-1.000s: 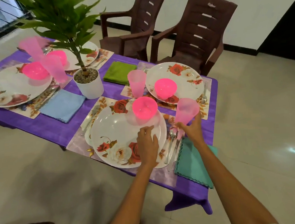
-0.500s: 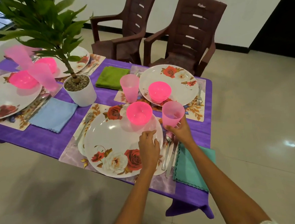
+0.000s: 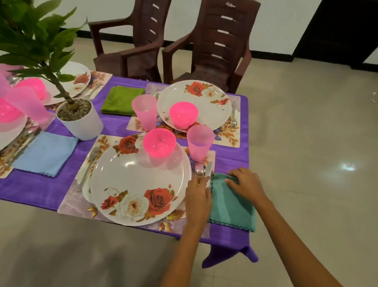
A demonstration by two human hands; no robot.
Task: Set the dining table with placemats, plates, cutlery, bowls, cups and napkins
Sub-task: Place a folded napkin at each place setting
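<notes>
The near setting has a floral placemat (image 3: 75,203), a rose-patterned plate (image 3: 139,183), a pink bowl (image 3: 159,142) on the plate's far rim and a fork (image 3: 88,167) at its left. A pink cup (image 3: 200,142) stands upright, untouched, on the placemat's far right corner. A spoon and knife (image 3: 205,170) lie right of the plate. My left hand (image 3: 197,193) is curled over their handles. Touching them on the right lies a teal napkin (image 3: 231,208). My right hand (image 3: 246,184) presses on its far edge with bent fingers.
A second setting (image 3: 194,107) with a pink cup, bowl and green napkin (image 3: 121,101) lies across the purple tablecloth (image 3: 231,153). A potted plant (image 3: 80,120), a blue napkin (image 3: 45,153) and more settings are to the left. Two brown chairs (image 3: 217,50) stand beyond.
My right hand set the pink cup down on the placemat, let go and dropped to the teal napkin. My left hand slid from the plate's rim to the cutlery.
</notes>
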